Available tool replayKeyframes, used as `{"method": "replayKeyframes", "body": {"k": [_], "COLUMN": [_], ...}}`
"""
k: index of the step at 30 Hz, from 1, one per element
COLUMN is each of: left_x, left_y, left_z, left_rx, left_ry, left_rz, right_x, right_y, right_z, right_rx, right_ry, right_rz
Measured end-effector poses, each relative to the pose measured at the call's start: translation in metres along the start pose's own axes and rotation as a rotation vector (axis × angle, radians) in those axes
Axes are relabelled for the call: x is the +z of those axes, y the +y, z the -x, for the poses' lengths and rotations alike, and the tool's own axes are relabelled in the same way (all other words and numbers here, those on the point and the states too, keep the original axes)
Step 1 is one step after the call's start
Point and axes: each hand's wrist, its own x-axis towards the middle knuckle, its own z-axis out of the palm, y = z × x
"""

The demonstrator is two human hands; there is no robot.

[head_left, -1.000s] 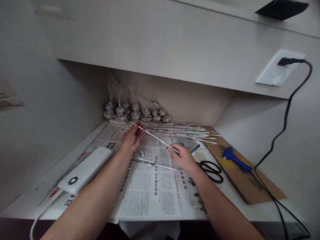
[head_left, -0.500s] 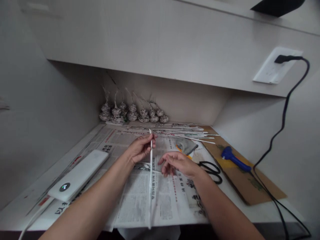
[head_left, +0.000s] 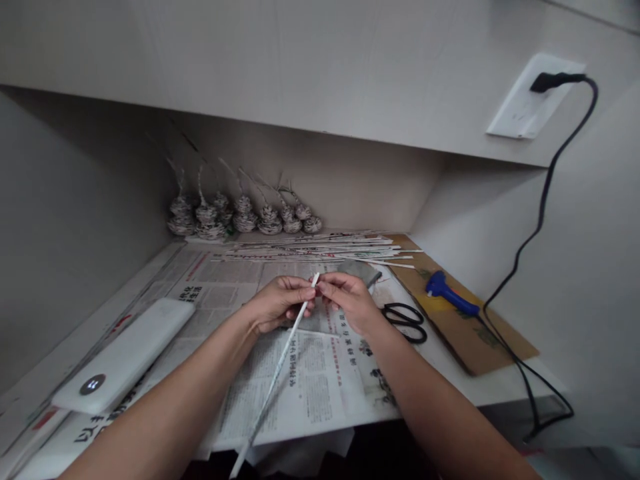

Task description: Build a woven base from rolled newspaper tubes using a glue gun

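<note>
A long, thin rolled paper stick (head_left: 283, 357) slants from my fingers down past the front edge of the newspaper. My left hand (head_left: 281, 303) pinches it near its upper end. Right at that tip, my right hand (head_left: 350, 300) has its thumb and finger pressed together, touching the stick. Under my hands lies a sheet of newspaper (head_left: 240, 400), and another thin stick (head_left: 320, 333) rests flat on it, partly covered by my left hand. Behind my right hand a grey cloth-like piece (head_left: 361, 271) is partly hidden.
Several gourd-shaped woven paper pieces (head_left: 245, 217) stand at the back left. A pile of paper sticks (head_left: 320, 250) lies before them. Black-handled scissors (head_left: 405, 323), a blue glue gun (head_left: 453, 295) on cardboard (head_left: 480, 353) and its cord are at right; a white power bank (head_left: 130, 353) at left.
My right hand has moved up and in to meet my left at the stick's tip. The stick has gone from upright to slanting, its lower end swinging left. The camera view has shifted.
</note>
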Motion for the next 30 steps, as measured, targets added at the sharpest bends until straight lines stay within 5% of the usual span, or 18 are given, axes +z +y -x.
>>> {"method": "replayKeyframes", "body": {"k": [12,30], "left_x": [0.0007,0.0027], "left_y": [-0.0043,-0.0049], "left_z": [0.0026,0.0006], "left_rx": [0.007,-0.022], "left_ry": [-0.143,-0.047], "left_rz": [-0.122,-0.189], "right_x": [-0.0009,-0.0033], "right_y": [-0.0037,0.0038], "right_z": [0.0018,-0.0033], "right_rx": [0.134,0.148], "right_ry": [-0.091,0.005], "right_rz": [-0.124,-0.123]}}
